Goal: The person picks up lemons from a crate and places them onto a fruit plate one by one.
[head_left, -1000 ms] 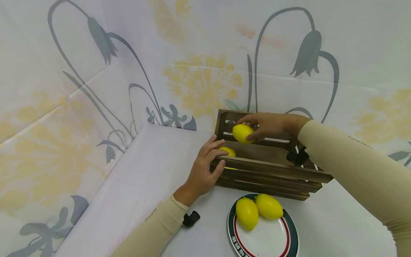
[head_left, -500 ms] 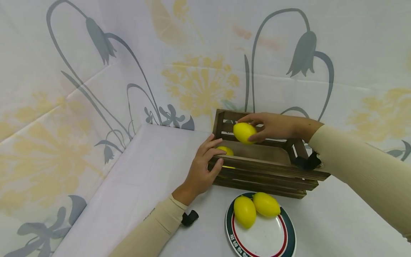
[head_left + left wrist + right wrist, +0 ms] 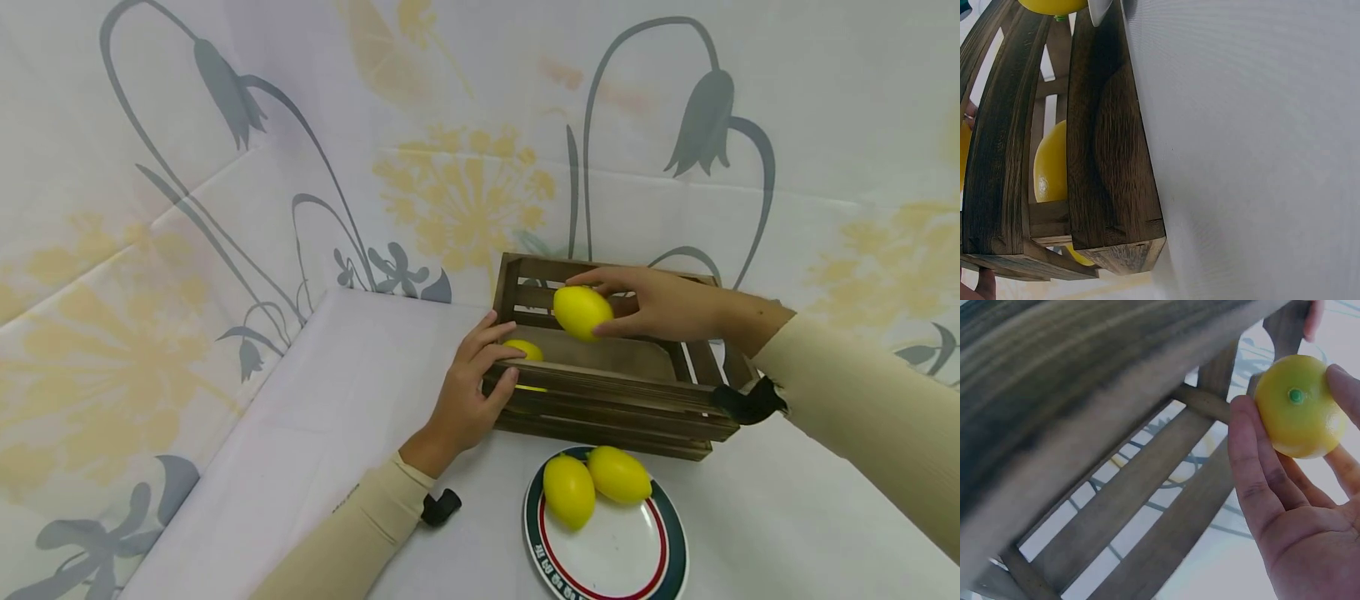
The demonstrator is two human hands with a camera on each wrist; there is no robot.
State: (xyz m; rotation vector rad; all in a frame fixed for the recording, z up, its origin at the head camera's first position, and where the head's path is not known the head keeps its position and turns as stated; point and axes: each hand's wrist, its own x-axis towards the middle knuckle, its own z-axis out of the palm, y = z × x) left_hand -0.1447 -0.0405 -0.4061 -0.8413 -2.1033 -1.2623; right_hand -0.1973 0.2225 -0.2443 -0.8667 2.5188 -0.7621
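My right hand (image 3: 660, 302) holds a yellow lemon (image 3: 582, 312) between thumb and fingers, above the slatted wooden crate (image 3: 600, 379). In the right wrist view the lemon (image 3: 1300, 419) shows a green stem tip. My left hand (image 3: 465, 400) grips the crate's near left corner, fingers over the rim and thumb on the outer front side. Another lemon (image 3: 527, 349) lies inside at the left end, partly covered by those fingers; through the slats the left wrist view catches a lemon (image 3: 1052, 165). Two lemons, one (image 3: 568, 492) left and one (image 3: 619, 475) right, rest on the plate.
The white plate (image 3: 622, 554) with a green and red rim stands on the white surface (image 3: 337, 433), just in front of the crate. Behind rises a flower-printed cloth backdrop (image 3: 465, 75). Black wrist mounts (image 3: 441, 507) stick out from the sleeves.
My right hand, still holding the lemon, has moved somewhat to the right over the crate. The left hand stays at the corner, and the head view has shifted slightly.
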